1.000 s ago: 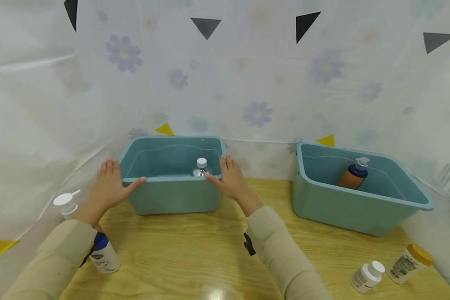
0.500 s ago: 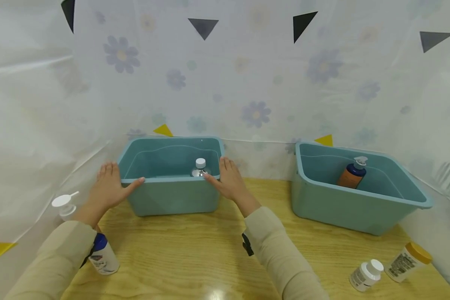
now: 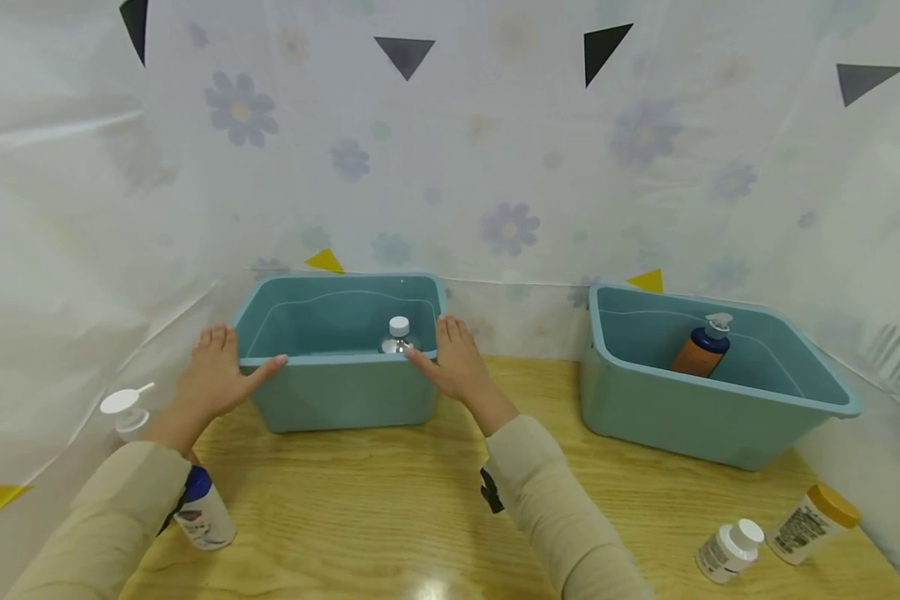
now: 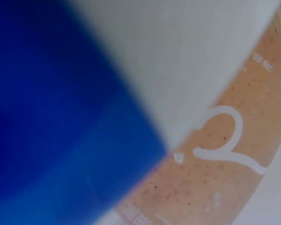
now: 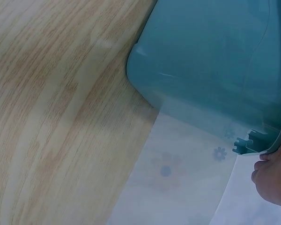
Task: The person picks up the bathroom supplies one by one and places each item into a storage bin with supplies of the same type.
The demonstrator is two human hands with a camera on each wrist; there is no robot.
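Left grip and right grip lie spread at front corners of the left teal bin, seemingly positioning it; any next shift likely calls for even pressure

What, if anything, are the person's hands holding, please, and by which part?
The left teal bin, by its rim: the left hand at the near left corner, the right hand at the near right corner.

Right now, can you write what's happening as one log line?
left-hand grip: touching left tub | right-hand grip: touching left tub | left tub: clear bottle inside | right tub: pump bottle inside
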